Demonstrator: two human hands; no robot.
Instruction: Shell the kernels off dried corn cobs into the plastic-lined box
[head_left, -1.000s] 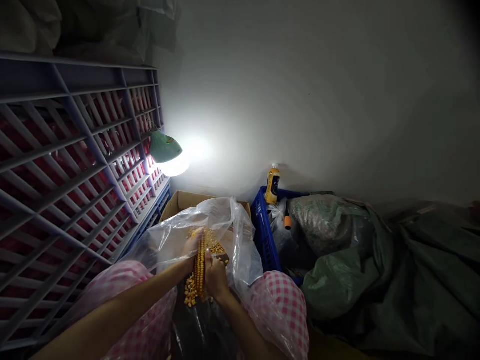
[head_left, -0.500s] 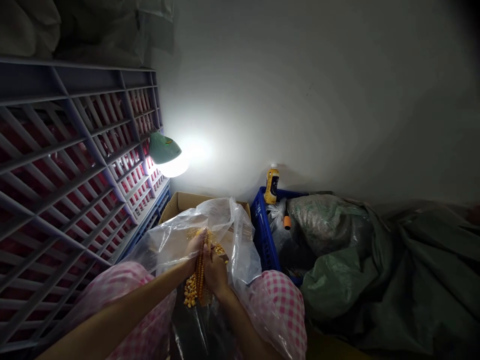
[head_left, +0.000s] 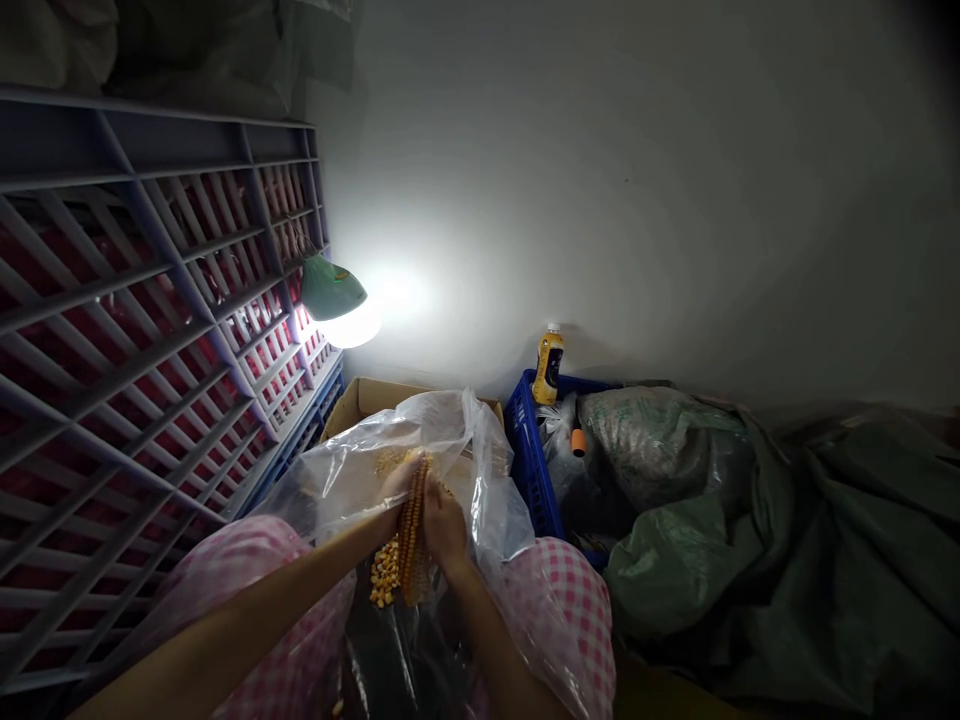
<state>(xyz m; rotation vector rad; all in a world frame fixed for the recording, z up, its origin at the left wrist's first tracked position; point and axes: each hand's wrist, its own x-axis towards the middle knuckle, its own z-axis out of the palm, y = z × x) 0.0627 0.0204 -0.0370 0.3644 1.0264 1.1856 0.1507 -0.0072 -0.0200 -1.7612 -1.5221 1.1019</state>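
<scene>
The corn cob [head_left: 411, 540] stands nearly upright at the bottom middle of the view, clasped between our two hands. The left hand [head_left: 394, 490] wraps its upper part from nine o'clock and the right hand [head_left: 444, 522] closes on it from three o'clock, both curled tight around it. We judge it light, stiff and dry, its kernel rows rough enough not to slip, and best gripped round the shaft near both ends. The kernels look apt to break off: a small heap of loose kernels [head_left: 384, 578] lies just beside its lower end at seven o'clock. All this sits in the mouth of a clear plastic bag [head_left: 457, 440], thin, soft and slithery, with a cardboard box [head_left: 367, 396] at twelve o'clock behind it. Our knees in pink checked cloth [head_left: 562, 600] flank the bag. At two o'clock a blue crate [head_left: 527, 455] holds stuffed bags, with a yellow bottle [head_left: 548, 364] at its far corner by the pale wall [head_left: 637, 200]. At ten o'clock a green-shaded lamp [head_left: 334, 295] glares beside stacked grey slatted crates [head_left: 150, 300], and dark green sacks [head_left: 675, 500] fill three o'clock. The room is dim.
</scene>
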